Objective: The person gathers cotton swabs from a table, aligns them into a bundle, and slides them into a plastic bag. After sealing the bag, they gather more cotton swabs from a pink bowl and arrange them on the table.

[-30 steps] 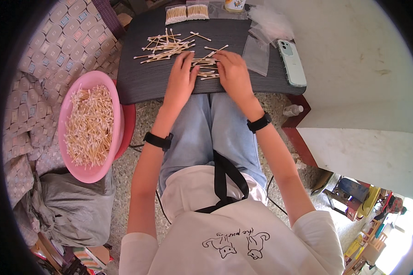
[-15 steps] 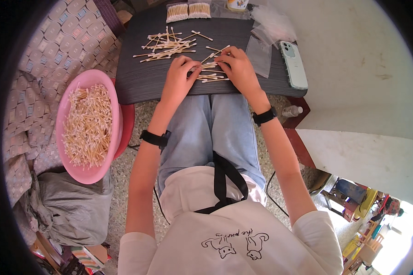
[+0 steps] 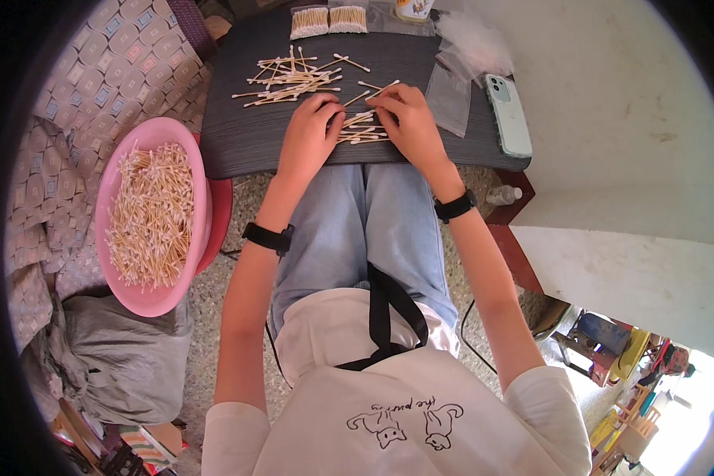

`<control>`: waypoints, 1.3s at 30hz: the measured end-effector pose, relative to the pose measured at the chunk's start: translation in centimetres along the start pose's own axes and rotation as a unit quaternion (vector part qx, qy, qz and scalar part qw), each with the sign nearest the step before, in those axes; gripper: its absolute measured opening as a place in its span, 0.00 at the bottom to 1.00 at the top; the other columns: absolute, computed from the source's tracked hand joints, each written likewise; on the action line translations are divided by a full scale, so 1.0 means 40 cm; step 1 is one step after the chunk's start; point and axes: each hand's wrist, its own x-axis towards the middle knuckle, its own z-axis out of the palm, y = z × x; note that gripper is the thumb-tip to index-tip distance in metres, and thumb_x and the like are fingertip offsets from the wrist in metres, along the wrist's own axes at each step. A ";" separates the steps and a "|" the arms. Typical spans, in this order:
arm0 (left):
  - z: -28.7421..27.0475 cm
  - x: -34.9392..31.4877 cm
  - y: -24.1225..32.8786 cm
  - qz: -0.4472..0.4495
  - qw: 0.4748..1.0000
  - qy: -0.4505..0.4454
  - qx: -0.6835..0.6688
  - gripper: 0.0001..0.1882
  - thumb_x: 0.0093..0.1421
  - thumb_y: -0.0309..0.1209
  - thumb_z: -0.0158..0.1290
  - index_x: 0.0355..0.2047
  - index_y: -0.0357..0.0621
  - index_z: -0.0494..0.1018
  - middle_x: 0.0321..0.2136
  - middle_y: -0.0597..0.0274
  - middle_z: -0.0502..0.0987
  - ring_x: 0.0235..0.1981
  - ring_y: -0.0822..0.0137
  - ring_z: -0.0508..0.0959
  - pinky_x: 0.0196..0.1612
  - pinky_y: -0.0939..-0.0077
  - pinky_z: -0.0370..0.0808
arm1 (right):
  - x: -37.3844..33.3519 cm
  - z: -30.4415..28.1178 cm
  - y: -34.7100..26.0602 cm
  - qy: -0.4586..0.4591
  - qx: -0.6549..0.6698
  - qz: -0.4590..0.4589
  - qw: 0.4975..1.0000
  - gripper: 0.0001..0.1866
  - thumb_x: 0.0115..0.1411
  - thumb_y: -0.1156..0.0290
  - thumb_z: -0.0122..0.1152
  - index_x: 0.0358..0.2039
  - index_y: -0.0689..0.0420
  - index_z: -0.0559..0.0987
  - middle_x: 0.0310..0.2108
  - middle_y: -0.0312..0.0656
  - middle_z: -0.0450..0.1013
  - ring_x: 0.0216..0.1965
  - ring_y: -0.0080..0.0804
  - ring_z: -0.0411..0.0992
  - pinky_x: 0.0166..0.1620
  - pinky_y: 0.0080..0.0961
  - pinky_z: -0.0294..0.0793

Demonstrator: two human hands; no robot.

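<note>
Several cotton swabs with white tips lie crosswise in a small bunch near the table's front edge. My left hand closes on their left ends, fingers curled and thumb bent in. From the other side, my right hand has its bent fingers and thumb around the right ends. Some of the swabs' ends are hidden behind the fingers. Just beyond my hands, a couple of loose swabs lie slanted, one of them by my right index finger. A larger scattered pile of swabs rests farther back on the left.
The dark table carries two packed bags of swabs at the back. Clear plastic bags and a pale green phone lie at the right, near the wall. A pink basin full of swabs stands left of the table.
Both hands have drawn slightly closer together around the small bunch, and its swabs sit closer in. The scattered pile looks the same.
</note>
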 end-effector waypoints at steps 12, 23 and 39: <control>0.041 -0.002 0.010 0.076 0.988 -0.076 0.113 0.19 0.66 0.29 0.41 0.57 0.42 0.64 0.58 0.58 0.65 0.62 0.59 0.62 0.64 0.59 0.56 | 0.062 0.007 0.073 -0.036 -0.150 0.012 0.988 0.09 0.53 0.78 0.56 0.35 0.60 0.80 0.36 0.46 0.73 0.42 0.45 0.70 0.47 0.36 0.71; 0.024 0.006 0.015 0.041 0.997 -0.058 0.011 0.17 0.67 0.32 0.40 0.54 0.43 0.66 0.57 0.56 0.67 0.60 0.56 0.64 0.63 0.59 0.58 | 0.053 -0.008 0.069 -0.031 -0.089 0.046 0.995 0.04 0.54 0.74 0.59 0.29 0.58 0.80 0.31 0.45 0.73 0.38 0.45 0.71 0.41 0.37 0.73; 0.045 0.003 0.008 0.031 0.997 -0.004 0.071 0.19 0.66 0.37 0.42 0.54 0.41 0.65 0.56 0.49 0.65 0.60 0.49 0.63 0.62 0.59 0.60 | 0.046 0.003 0.068 -0.015 -0.164 0.031 0.986 0.08 0.56 0.76 0.54 0.33 0.53 0.81 0.37 0.42 0.72 0.40 0.43 0.69 0.43 0.36 0.73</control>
